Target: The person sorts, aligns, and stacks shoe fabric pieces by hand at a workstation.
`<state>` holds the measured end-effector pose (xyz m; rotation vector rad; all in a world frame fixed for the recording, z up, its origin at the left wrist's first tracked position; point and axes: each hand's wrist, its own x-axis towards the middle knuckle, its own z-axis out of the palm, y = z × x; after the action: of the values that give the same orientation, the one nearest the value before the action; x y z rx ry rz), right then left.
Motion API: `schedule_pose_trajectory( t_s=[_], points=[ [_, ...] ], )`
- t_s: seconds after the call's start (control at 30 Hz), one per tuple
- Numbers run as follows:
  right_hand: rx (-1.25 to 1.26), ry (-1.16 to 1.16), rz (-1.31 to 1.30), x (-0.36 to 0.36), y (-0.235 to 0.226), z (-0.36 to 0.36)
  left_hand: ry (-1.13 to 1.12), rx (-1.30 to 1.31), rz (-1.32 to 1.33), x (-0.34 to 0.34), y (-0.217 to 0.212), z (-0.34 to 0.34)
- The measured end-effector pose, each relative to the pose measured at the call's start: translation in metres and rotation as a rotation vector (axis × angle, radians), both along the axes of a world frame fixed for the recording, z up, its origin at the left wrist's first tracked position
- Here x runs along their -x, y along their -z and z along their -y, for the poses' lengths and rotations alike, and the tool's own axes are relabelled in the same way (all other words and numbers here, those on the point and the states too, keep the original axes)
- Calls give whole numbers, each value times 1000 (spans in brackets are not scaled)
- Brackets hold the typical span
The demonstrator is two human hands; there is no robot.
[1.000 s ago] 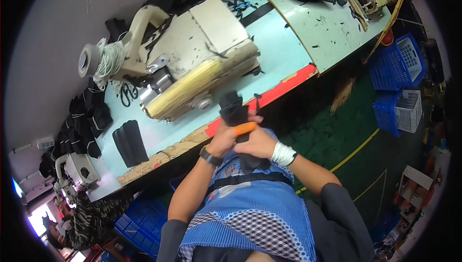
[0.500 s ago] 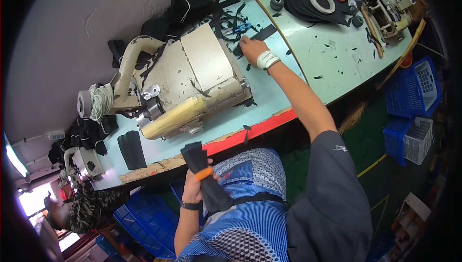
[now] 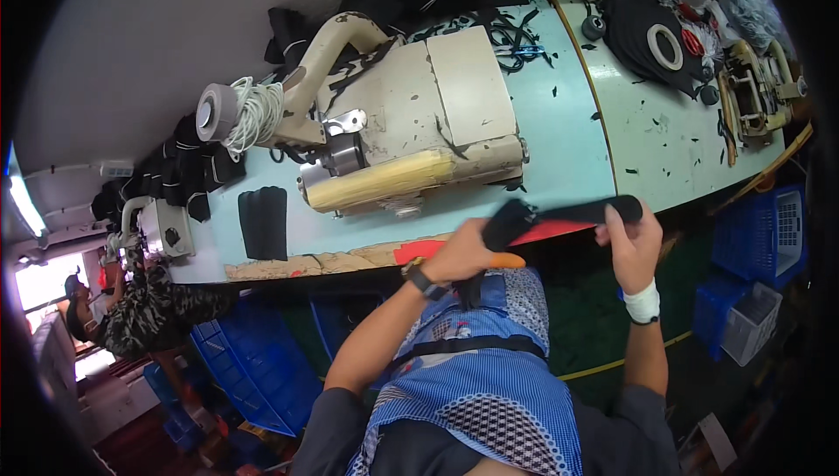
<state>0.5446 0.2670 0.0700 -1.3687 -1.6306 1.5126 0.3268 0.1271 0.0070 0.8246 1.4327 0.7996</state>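
My left hand (image 3: 459, 257) is closed around a bundle of black fabric pieces (image 3: 505, 224) just off the table's front edge. An orange piece (image 3: 507, 260) sticks out at its fingers; whether it is a finger cover or a handle I cannot tell. From the bundle a black fabric strip (image 3: 572, 211) stretches rightward, its far end pinched by my right hand (image 3: 634, 244), which wears a white wrist wrap. A cream industrial sewing machine (image 3: 393, 100) stands on the table beyond my left hand. Stacked black pieces (image 3: 263, 224) lie flat to its left.
Black scraps and blue-handled snips (image 3: 529, 52) lie behind the machine on the pale green table (image 3: 568, 144). Farther right are a black fabric stack with a tape roll (image 3: 665, 46) and another machine (image 3: 760, 96). Blue crates (image 3: 760, 240) stand at right. A person in camouflage (image 3: 144, 310) is at far left.
My right hand has come back from the far scraps toward me, now holding the strip's end. My left hand has risen with the bundle to meet the strip. The view has shifted.
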Motion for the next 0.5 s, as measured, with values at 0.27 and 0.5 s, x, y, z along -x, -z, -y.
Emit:
schedule_pose_trajectory(
  t_s=[0.27, 0.5],
  points=[
    [1038, -208, -575, 123, -30, 111, -932, -619, 688, 16, -52, 85],
    [-611, -488, -84, 238, -2, 71, -1207, -398, 558, 110, -45, 176]
  ],
)
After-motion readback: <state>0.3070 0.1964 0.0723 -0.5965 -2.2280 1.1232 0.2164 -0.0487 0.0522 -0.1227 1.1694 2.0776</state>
